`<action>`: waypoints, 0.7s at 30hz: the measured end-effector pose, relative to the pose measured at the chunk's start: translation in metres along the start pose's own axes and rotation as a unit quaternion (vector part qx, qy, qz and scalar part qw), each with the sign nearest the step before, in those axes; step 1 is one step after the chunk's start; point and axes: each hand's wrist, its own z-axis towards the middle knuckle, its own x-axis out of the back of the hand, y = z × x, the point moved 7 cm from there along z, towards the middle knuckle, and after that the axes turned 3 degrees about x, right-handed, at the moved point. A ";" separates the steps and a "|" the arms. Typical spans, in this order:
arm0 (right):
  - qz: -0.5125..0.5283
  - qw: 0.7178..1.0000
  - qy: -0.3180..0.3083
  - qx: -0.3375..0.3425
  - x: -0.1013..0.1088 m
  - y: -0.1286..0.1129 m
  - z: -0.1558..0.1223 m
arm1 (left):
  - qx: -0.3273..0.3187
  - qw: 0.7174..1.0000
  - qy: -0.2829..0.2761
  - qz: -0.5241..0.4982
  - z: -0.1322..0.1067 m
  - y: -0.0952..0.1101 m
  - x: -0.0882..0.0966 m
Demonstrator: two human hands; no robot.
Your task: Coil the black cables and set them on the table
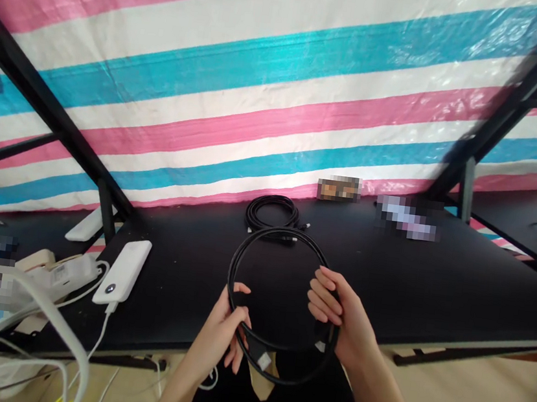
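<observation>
A black cable (289,231) looped into a wide coil hangs between my two hands, above the front edge of the table. My left hand (232,327) is closed around the coil's left side, close to one silvery plug (264,361). On the right side, the curled fingers of my right hand (332,300) grip the loop, with another light connector end (320,346) just below them. Behind the held coil, a second coiled black cable (274,199) lies on the black table, its plug ends showing at its right and front.
A white power bank (123,272) with a cord plugged in lies at the left, near a white power strip (66,273). A white curved tube (55,318) crosses the lower left. Black metal supports (62,130) slant upward on both sides before a striped sheet (262,96).
</observation>
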 end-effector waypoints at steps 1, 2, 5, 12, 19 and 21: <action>-0.008 1.000 -0.004 -0.004 0.000 0.001 0.001 | -0.002 1.000 -0.010 -0.024 0.000 0.002 0.000; -0.016 1.000 -0.006 -0.008 0.001 0.002 0.002 | -0.002 0.999 -0.022 -0.043 -0.001 0.004 0.000; -0.057 0.998 -0.003 -0.012 0.005 0.005 0.005 | -0.005 0.996 -0.029 -0.085 -0.002 0.009 0.006; -0.060 0.997 0.028 -0.036 0.003 0.025 0.008 | -0.067 0.986 0.036 -0.150 -0.002 0.010 0.015; 0.065 0.994 -0.074 -0.052 -0.004 0.018 0.008 | -0.114 0.987 -0.030 -0.109 -0.004 0.000 -0.004; 0.007 0.991 -0.113 -0.069 -0.006 0.016 0.001 | -0.146 0.986 -0.012 -0.081 -0.009 0.003 0.001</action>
